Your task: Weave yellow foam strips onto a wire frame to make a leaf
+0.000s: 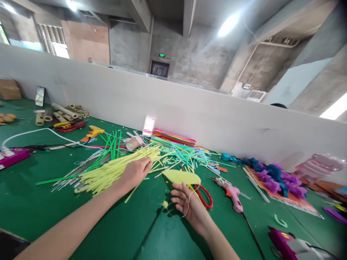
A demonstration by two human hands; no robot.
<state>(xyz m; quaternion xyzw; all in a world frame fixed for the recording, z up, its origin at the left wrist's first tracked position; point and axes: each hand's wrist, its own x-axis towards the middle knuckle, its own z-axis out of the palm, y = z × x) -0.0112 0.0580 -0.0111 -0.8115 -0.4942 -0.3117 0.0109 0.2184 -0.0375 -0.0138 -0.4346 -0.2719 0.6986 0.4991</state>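
My left hand (137, 173) rests over a bundle of yellow pipe cleaners (108, 173), its fingers curled closed; whatever is between them is hidden. In my right hand (189, 206) is a yellow leaf-shaped fuzzy piece (183, 177), held at its lower edge by the thumb and fingers. Right behind that hand lie scissors with red handles (207, 198), partly covered. A small yellow fuzzy ball (165, 204) on a thin dark stem is just left of my right hand. A fine pale strand crosses my right wrist.
A pink glue gun (230, 193) with a cord lies to the right, a yellow glue gun (94, 131) at the back left. Green pipe cleaners (115, 144), bamboo pieces (66, 112), purple and blue fuzzy pieces (273, 177) and power strips (282, 243) surround the work. A grey partition (189, 104) stands behind.
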